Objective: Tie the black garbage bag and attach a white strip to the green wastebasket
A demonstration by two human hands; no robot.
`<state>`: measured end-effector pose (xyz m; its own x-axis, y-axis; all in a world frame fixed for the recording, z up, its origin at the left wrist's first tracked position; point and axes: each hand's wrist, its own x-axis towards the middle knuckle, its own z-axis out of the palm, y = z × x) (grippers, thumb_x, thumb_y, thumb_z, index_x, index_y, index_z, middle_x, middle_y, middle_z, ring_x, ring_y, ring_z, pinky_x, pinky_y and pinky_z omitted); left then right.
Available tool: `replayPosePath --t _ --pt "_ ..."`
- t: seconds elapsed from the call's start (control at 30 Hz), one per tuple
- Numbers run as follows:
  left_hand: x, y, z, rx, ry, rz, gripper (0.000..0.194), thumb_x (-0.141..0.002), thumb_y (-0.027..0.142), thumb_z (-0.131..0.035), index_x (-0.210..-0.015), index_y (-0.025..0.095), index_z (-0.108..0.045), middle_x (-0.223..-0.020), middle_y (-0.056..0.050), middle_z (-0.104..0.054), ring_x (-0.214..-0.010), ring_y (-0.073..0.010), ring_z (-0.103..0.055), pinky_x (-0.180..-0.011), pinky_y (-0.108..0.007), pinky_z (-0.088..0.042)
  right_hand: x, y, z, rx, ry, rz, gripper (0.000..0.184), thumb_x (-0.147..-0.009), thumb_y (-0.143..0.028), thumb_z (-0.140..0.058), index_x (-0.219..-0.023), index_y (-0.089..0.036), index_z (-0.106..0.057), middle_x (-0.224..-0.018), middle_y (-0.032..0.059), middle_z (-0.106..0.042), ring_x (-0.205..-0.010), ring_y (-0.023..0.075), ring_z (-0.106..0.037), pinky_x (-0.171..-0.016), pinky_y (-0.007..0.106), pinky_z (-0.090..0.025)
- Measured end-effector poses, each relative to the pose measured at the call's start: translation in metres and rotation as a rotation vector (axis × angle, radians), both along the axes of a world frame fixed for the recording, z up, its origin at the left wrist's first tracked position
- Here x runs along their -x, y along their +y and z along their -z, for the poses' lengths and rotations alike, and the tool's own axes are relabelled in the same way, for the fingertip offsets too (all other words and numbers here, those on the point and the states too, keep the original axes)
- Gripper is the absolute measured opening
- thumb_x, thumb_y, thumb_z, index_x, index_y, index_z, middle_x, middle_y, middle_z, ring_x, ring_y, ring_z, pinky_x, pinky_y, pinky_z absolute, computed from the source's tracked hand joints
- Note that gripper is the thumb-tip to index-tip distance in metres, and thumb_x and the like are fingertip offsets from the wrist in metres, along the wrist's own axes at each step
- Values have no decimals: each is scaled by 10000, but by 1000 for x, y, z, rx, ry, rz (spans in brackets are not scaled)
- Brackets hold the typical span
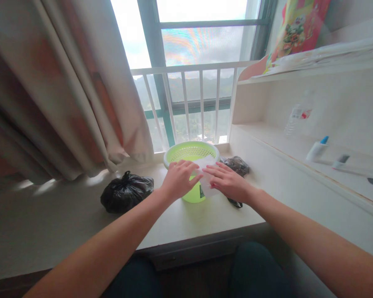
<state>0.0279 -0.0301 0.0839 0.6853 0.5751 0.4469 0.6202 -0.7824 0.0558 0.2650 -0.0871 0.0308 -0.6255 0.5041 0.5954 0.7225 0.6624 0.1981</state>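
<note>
A light-green plastic basket with a perforated upper wall stands upright on the white surface in front of me. My left hand is at its near rim, fingers curved over the edge and thumb outside. A thin white sheet, like a tissue, hangs against the basket's near right side. My right hand has its fingers over this sheet and holds it; the thumb is mostly hidden. Part of a dark label shows beside the sheet. The near rim is largely covered by both hands.
A knotted black plastic bag lies left of the basket, another dark bag to its right. On the right shelf are a clear bottle and a white bottle with blue cap. White railings and a curtain are behind.
</note>
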Motion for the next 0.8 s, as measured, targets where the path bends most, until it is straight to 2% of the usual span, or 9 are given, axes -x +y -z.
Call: replayPosePath --t 0.2,0.3,0.4,0.5,0.6,0.67,0.73,0.8 --pt "-2 -3 13 -65 13 -49 254 -963 384 -670 -1174 243 -673 -1243 -58 -749 -1202 -292 -631 -1024 -507 -410 1 -5 6 67 31 4 99 -987 -173 -603 -935 -203 -682 -1515 121 -608 -1401 292 -579 -1212 584 -422" --pt "-3 -2 17 -75 1 -59 231 -952 337 -677 -1166 251 -658 -1215 -49 -758 -1201 -289 -634 -1024 -504 -398 2 -6 5 117 125 -17 44 -972 -256 -662 -963 -214 -652 -1502 137 -616 -1403 289 -575 -1206 588 -420" --pt "-5 -2 19 -56 -29 -68 187 -938 302 -678 -1116 252 -650 -1173 -43 -765 -1180 -277 -646 -1011 -486 -403 7 0 4 117 251 -8 172 -971 -321 -676 -1107 -226 -630 -1464 149 -639 -1396 280 -580 -1206 590 -415" --pt "-7 -3 21 -58 -48 -96 137 -931 257 -664 -1066 249 -649 -1117 -39 -773 -1176 -276 -648 -1022 -493 -395 17 11 4 99 297 54 310 -972 -266 -665 -1270 -227 -588 -1432 144 -656 -1384 280 -589 -1221 588 -390" --pt "-9 -3 25 -77 -58 -119 132 -923 236 -661 -1055 246 -657 -1105 -40 -776 -1181 -288 -644 -1034 -511 -392 31 24 5 101 254 104 361 -964 -208 -664 -1316 -193 -584 -1362 151 -692 -1342 296 -614 -1207 561 -403" --pt "-10 -2 27 -74 -65 -132 139 -914 230 -671 -1052 243 -662 -1103 -42 -776 -1171 -297 -646 -1028 -518 -404 39 31 3 118 210 128 347 -970 -230 -669 -1301 -157 -598 -1299 165 -711 -1275 303 -642 -1177 532 -425" --pt "-9 -2 24 -60 -73 -142 146 -896 235 -697 -1039 239 -667 -1095 -43 -776 -1165 -310 -645 -1018 -525 -423 46 36 1 148 164 166 353 -959 -288 -702 -1265 -134 -618 -1198 162 -731 -1171 311 -663 -1101 507 -469" --pt "-4 -7 12 -46 -105 -147 132 -884 248 -719 -1008 239 -676 -1075 -42 -774 -1159 -317 -645 -1012 -529 -443 49 40 -1 176 125 208 371 -924 -343 -753 -1209 -135 -638 -1108 139 -736 -1088 315 -660 -1020 478 -490"
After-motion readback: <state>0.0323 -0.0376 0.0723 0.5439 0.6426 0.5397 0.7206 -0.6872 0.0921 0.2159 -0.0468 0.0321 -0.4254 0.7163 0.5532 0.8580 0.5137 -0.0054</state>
